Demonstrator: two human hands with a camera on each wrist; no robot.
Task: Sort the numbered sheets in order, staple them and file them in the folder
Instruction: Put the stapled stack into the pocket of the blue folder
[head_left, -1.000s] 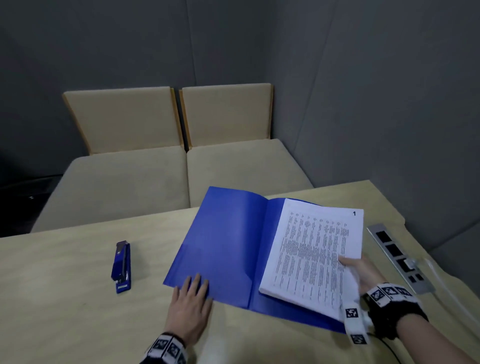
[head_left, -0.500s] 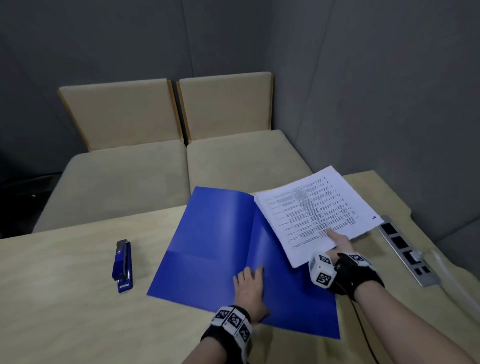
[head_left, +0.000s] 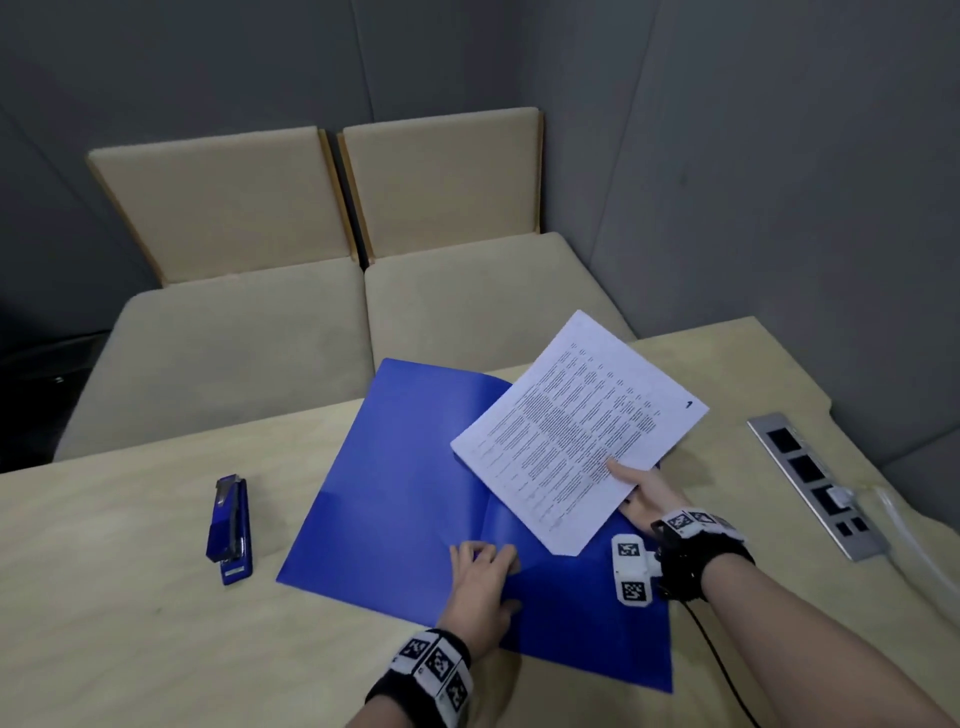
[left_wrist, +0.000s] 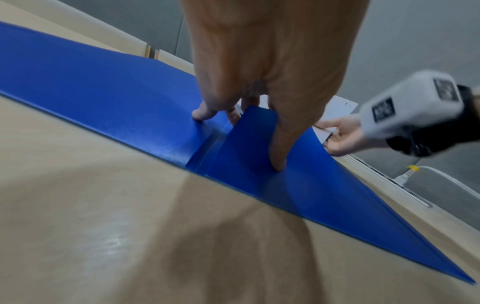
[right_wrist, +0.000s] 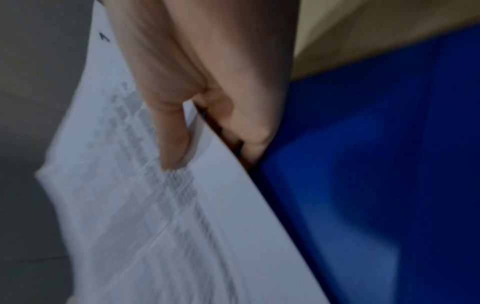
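right hand (head_left: 647, 501) pinches the sheets (head_left: 576, 441) thumb-on-top, tilted above the open folder (head_left: 395, 483) on the surface (head_left: 130, 597), while left hand (head_left: 480, 587) fingers (left_wrist: 278, 148) lift its inner pocket flap.

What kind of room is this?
Likely a small office meeting booth: grey padded walls, a beige cushioned bench behind a pale wooden table, and a power socket strip set into the tabletop.

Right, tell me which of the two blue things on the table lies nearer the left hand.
The open blue plastic folder: the left hand lifts its inner pocket flap, while the blue metal stapler lies apart, untouched.
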